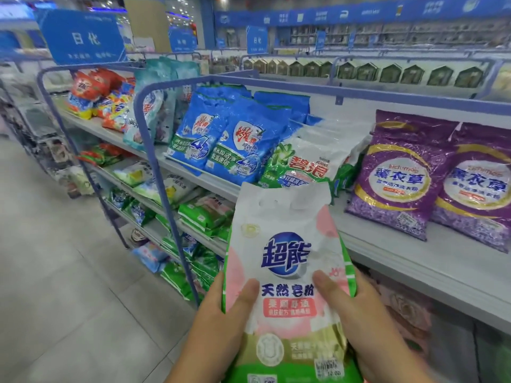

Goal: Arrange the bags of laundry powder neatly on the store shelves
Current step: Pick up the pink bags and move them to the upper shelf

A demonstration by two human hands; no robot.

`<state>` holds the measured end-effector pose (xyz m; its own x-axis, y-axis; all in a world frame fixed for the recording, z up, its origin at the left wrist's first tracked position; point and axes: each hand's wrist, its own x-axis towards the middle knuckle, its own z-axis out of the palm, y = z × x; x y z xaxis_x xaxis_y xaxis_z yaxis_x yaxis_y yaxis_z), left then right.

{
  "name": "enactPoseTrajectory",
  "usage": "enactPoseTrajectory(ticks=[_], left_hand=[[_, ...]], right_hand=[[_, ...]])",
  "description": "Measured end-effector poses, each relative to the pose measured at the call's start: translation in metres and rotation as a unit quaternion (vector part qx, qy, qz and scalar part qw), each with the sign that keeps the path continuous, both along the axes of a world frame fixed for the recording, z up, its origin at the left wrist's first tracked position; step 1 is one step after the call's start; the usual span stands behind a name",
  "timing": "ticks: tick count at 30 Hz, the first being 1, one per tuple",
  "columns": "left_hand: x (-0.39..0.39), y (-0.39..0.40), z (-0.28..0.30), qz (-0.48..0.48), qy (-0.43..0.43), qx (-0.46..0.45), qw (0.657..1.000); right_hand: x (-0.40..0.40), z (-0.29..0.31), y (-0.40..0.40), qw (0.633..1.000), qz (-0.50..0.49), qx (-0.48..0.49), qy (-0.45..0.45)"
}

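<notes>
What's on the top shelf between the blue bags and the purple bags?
In the head view, green-and-white bags lie stacked between the blue bags and the purple bags, with a strip of bare top shelf before the purple ones.

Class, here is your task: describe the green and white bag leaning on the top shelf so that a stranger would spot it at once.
Start at the top shelf, behind the white bag held by the left hand and right hand. The green and white bag leans between the blue bags and the purple bags. Only it bears big red characters.
</notes>
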<state>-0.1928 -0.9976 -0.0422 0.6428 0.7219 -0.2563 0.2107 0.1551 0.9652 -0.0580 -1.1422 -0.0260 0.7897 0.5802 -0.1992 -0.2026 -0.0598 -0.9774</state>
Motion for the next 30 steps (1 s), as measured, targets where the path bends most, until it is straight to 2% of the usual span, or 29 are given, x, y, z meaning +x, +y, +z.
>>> enactPoseTrajectory(ticks=[5,8,15,19,24,28,30], left_hand=[[0.02,0.038,-0.006,0.013,-0.012,0.001,1.0],[0.024,0.06,-0.016,-0.02,-0.011,-0.006,1.0],[0.01,0.118,-0.07,-0.048,0.074,-0.05,0.995],[-0.003,0.172,-0.09,-0.068,0.094,-0.065,0.991],[-0.01,0.247,-0.107,-0.122,0.057,-0.134,0.982],[-0.006,0.287,-0.129,-0.161,0.03,-0.228,0.96],[0.002,0.297,-0.128,-0.204,0.029,-0.222,0.953]], right_hand=[[0.02,-0.005,0.042,1.0,0.012,0.006,0.011],[0.024,-0.017,0.059,1.0,0.01,-0.008,0.004],[-0.002,-0.07,0.109,0.995,-0.018,-0.071,0.066],[-0.019,-0.091,0.158,0.988,-0.045,-0.093,0.112],[-0.035,-0.102,0.219,0.982,-0.095,-0.092,0.137],[-0.03,-0.106,0.252,0.976,-0.139,-0.037,0.165],[-0.022,-0.108,0.265,0.975,-0.147,-0.027,0.167]])
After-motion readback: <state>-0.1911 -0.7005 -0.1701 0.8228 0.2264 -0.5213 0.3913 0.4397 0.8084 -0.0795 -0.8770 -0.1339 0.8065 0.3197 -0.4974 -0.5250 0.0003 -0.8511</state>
